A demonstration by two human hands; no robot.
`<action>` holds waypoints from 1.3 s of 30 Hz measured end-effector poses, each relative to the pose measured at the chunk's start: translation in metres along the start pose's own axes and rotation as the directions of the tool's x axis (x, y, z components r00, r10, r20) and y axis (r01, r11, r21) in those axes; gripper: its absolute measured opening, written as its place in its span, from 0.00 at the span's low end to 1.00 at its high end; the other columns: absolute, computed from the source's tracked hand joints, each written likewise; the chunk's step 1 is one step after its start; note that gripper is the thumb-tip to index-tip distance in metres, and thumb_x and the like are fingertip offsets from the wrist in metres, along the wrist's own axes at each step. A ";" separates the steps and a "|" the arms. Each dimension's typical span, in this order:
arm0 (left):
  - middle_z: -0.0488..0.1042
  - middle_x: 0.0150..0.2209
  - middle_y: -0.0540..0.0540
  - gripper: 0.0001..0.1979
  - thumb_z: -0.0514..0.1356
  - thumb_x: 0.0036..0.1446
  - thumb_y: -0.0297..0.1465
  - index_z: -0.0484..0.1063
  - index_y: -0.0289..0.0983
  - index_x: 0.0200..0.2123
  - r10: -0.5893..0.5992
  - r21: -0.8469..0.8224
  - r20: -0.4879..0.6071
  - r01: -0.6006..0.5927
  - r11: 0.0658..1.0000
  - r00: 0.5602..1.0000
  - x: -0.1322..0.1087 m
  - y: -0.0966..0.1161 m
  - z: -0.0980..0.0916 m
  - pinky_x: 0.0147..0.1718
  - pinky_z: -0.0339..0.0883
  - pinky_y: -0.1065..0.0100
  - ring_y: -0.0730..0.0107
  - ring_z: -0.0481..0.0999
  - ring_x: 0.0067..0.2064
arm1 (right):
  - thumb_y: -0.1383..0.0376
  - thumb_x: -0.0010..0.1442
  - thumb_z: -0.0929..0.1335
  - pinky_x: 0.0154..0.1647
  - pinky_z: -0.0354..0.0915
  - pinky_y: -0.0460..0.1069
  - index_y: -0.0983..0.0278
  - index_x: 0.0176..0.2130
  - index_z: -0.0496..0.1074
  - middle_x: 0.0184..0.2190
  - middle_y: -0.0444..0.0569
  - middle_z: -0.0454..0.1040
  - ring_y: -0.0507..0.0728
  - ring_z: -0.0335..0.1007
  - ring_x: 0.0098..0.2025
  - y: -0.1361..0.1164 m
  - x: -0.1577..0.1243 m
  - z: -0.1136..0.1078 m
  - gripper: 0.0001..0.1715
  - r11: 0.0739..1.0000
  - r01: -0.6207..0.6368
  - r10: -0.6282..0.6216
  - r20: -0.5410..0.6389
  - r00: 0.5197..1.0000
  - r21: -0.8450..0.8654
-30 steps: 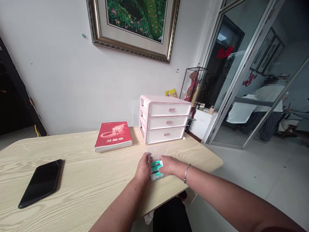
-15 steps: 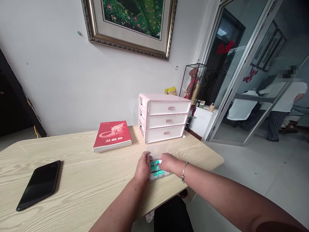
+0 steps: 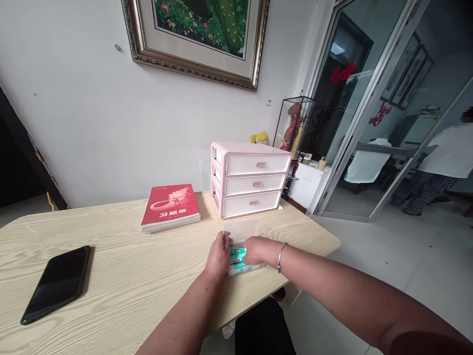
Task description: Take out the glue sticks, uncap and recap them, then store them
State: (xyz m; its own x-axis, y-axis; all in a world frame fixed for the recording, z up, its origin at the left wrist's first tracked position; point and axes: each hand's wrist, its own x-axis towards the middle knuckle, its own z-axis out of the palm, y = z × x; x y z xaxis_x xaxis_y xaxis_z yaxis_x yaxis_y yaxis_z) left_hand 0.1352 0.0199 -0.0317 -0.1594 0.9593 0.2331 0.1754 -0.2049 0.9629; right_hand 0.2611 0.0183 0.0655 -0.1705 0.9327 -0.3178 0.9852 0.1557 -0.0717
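Observation:
A small clear plastic box (image 3: 254,268) sits near the front edge of the table, its see-through lid (image 3: 241,228) raised at the back. Several green-and-white cylindrical packs (image 3: 237,258) with printed labels lie side by side inside. My left hand (image 3: 219,255) is closed around the box's left side, thumb near the rim. From the right, my right hand (image 3: 255,250) reaches into the box, fingers curled down over the right ends of the packs. Its fingertips are hidden, so whether it grips a pack is unclear.
Behind the box stands a pink-and-white three-drawer organizer (image 3: 254,184), drawers closed. A red book (image 3: 171,206) lies left of it, and a black phone (image 3: 56,286) farther left. Beyond the table's right side are a glass door (image 3: 349,108) and a person (image 3: 443,158).
My right hand has shifted slightly on the packs, covering more of them, and the packs have moved a little. My left hand stays on the box. The person behind the glass has moved right.

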 end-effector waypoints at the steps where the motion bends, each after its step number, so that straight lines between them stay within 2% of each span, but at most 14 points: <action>1: 0.74 0.31 0.46 0.14 0.49 0.63 0.42 0.67 0.39 0.40 0.002 0.003 0.000 -0.002 1.000 1.000 0.000 0.000 0.000 0.39 0.69 0.58 0.61 0.76 0.34 | 0.70 0.40 0.73 0.34 0.69 0.52 0.65 0.30 0.80 0.32 0.57 0.81 0.67 0.78 0.37 -0.001 -0.001 -0.002 0.11 0.999 0.031 -0.030 0.024 0.999 -0.026; 6: 0.74 0.31 0.47 0.12 0.50 0.63 0.40 0.67 0.39 0.41 0.010 0.010 0.003 -0.010 1.000 1.000 0.002 -0.003 0.000 0.39 0.69 0.60 0.63 0.76 0.34 | 0.64 0.42 0.73 0.32 0.68 0.51 0.64 0.30 0.79 0.31 0.54 0.80 0.64 0.77 0.35 0.000 0.001 -0.007 0.10 0.988 0.105 -0.092 0.116 0.989 -0.113; 11: 0.74 0.31 0.46 0.11 0.49 0.64 0.38 0.67 0.39 0.40 0.015 0.036 0.024 -0.016 0.999 1.000 0.002 -0.002 -0.001 0.38 0.69 0.61 0.63 0.75 0.34 | 0.60 0.43 0.72 0.25 0.65 0.50 0.64 0.35 0.79 0.32 0.53 0.80 0.63 0.76 0.31 0.005 0.002 -0.007 0.17 0.983 0.148 -0.131 0.144 0.981 -0.113; 15: 0.76 0.32 0.44 0.13 0.48 0.64 0.37 0.68 0.37 0.43 0.015 0.072 0.031 -0.017 0.997 0.999 0.001 0.001 -0.002 0.38 0.69 0.60 0.62 0.75 0.35 | 0.61 0.46 0.71 0.25 0.64 0.49 0.63 0.38 0.79 0.34 0.52 0.80 0.62 0.76 0.32 0.002 -0.003 -0.008 0.18 0.974 0.189 -0.170 0.147 0.974 -0.125; 18: 0.78 0.37 0.41 0.15 0.51 0.64 0.38 0.70 0.35 0.46 0.035 0.089 0.041 -0.038 0.995 0.999 0.001 0.005 -0.006 0.43 0.69 0.59 0.61 0.76 0.39 | 0.63 0.48 0.70 0.31 0.66 0.50 0.65 0.37 0.78 0.36 0.56 0.80 0.64 0.77 0.37 0.002 -0.009 -0.009 0.15 0.963 0.189 -0.179 0.066 0.982 -0.191; 22: 0.78 0.44 0.40 0.18 0.54 0.62 0.39 0.72 0.34 0.49 0.067 0.097 0.065 -0.073 0.993 0.996 0.004 0.010 -0.025 0.48 0.69 0.59 0.59 0.77 0.46 | 0.66 0.55 0.67 0.40 0.67 0.52 0.69 0.44 0.76 0.43 0.61 0.78 0.66 0.76 0.45 0.010 -0.018 -0.010 0.16 0.954 0.175 -0.209 -0.122 0.970 -0.242; 25: 0.76 0.46 0.39 0.19 0.54 0.61 0.37 0.70 0.33 0.50 0.093 0.158 -0.023 -0.088 0.983 0.995 0.001 0.018 -0.042 0.50 0.67 0.57 0.57 0.75 0.48 | 0.67 0.57 0.67 0.40 0.66 0.52 0.69 0.46 0.74 0.43 0.60 0.77 0.65 0.75 0.45 0.019 -0.022 -0.008 0.16 0.951 0.187 -0.239 -0.202 0.950 -0.248; 27: 0.75 0.43 0.40 0.17 0.53 0.61 0.37 0.70 0.34 0.48 0.204 0.262 -0.094 -0.173 0.949 0.974 -0.006 0.029 -0.051 0.47 0.69 0.57 0.58 0.75 0.46 | 0.67 0.57 0.68 0.41 0.66 0.52 0.68 0.46 0.73 0.44 0.59 0.76 0.64 0.74 0.45 0.023 -0.024 -0.006 0.16 0.946 0.205 -0.266 -0.240 0.934 -0.252; 28: 0.74 0.43 0.40 0.16 0.53 0.61 0.37 0.70 0.35 0.47 0.285 0.315 -0.072 -0.249 0.916 0.956 -0.012 0.036 -0.054 0.45 0.69 0.58 0.58 0.75 0.45 | 0.67 0.58 0.68 0.41 0.66 0.52 0.67 0.46 0.72 0.44 0.58 0.75 0.64 0.74 0.45 0.023 -0.026 -0.006 0.15 0.940 0.226 -0.291 -0.257 0.922 -0.256; 30: 0.74 0.45 0.40 0.16 0.56 0.59 0.37 0.70 0.36 0.49 0.408 0.370 0.108 -0.418 0.830 0.906 -0.024 0.054 -0.056 0.45 0.69 0.60 0.58 0.75 0.46 | 0.66 0.58 0.69 0.41 0.66 0.51 0.66 0.45 0.72 0.43 0.57 0.75 0.62 0.74 0.43 0.022 -0.030 -0.004 0.14 0.915 0.303 -0.374 -0.284 0.883 -0.265; 32: 0.74 0.50 0.40 0.22 0.59 0.56 0.34 0.69 0.39 0.54 0.405 0.379 0.334 -0.515 0.769 0.851 -0.036 0.072 -0.056 0.48 0.68 0.61 0.58 0.75 0.49 | 0.66 0.57 0.70 0.41 0.66 0.51 0.66 0.47 0.72 0.43 0.56 0.75 0.62 0.74 0.43 0.018 -0.036 -0.003 0.16 0.873 0.407 -0.478 -0.307 0.823 -0.268; 34: 0.75 0.52 0.41 0.32 0.60 0.53 0.31 0.62 0.41 0.62 0.289 0.419 0.442 -0.481 0.771 0.849 -0.043 0.087 -0.055 0.47 0.67 0.62 0.56 0.76 0.49 | 0.67 0.55 0.71 0.42 0.66 0.51 0.68 0.49 0.71 0.44 0.56 0.74 0.62 0.74 0.44 0.012 -0.041 -0.001 0.21 0.834 0.482 -0.550 -0.325 0.769 -0.270; 36: 0.76 0.52 0.41 0.38 0.59 0.52 0.30 0.54 0.41 0.67 0.142 0.447 0.481 -0.381 0.809 0.865 -0.046 0.094 -0.055 0.44 0.68 0.63 0.56 0.77 0.48 | 0.70 0.52 0.71 0.43 0.66 0.52 0.70 0.50 0.70 0.45 0.58 0.74 0.62 0.73 0.45 0.008 -0.044 0.000 0.24 0.810 0.519 -0.586 -0.337 0.737 -0.275; 39: 0.77 0.51 0.41 0.40 0.58 0.54 0.30 0.51 0.40 0.69 0.022 0.439 0.504 -0.278 0.854 0.863 -0.047 0.091 -0.056 0.42 0.67 0.65 0.57 0.77 0.47 | 0.72 0.51 0.70 0.43 0.66 0.51 0.69 0.48 0.71 0.44 0.57 0.75 0.62 0.73 0.45 0.007 -0.043 0.003 0.22 0.788 0.570 -0.616 -0.329 0.716 -0.232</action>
State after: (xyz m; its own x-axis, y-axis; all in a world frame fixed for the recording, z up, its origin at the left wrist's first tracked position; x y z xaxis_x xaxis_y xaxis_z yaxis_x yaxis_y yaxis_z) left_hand 0.1044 -0.0548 0.0525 0.3564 0.9216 0.1540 0.6207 -0.3567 0.6982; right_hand 0.2755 -0.0217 0.0759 -0.7228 0.6791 0.1279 0.6829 0.7303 -0.0183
